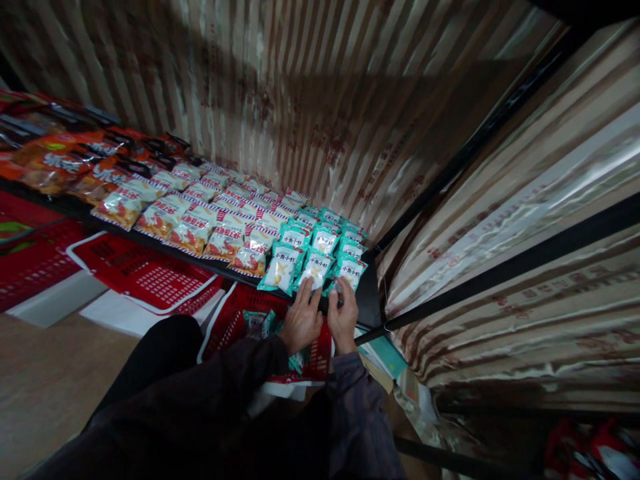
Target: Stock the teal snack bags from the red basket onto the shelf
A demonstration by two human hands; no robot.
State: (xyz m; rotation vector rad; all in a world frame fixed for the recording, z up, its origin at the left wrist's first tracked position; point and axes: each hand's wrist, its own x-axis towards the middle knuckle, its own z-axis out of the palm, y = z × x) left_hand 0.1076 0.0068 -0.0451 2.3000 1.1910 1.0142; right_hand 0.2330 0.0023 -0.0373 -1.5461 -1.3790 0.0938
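Observation:
Rows of small teal-and-white snack packets stand at the right end of a black shelf. My left hand (303, 317) reaches up to the front middle packet (316, 263), its fingers stretched out and touching the lower part. Beside it, my right hand (344, 316) is at the bottom of the front right packet (351, 268), with thumb and fingers apart against it. A third front packet (281, 265) leans at the left of these. Below my wrists, a red basket (227, 325) holds more teal packets (259, 323), partly hidden by my left arm.
Several white-and-red snack bags (186, 228) fill the shelf further left, then orange bags (63, 163). Another red basket (145, 270) sits below. A black metal bar (465, 143) slants up at the right, before striped plastic sheeting (320, 87).

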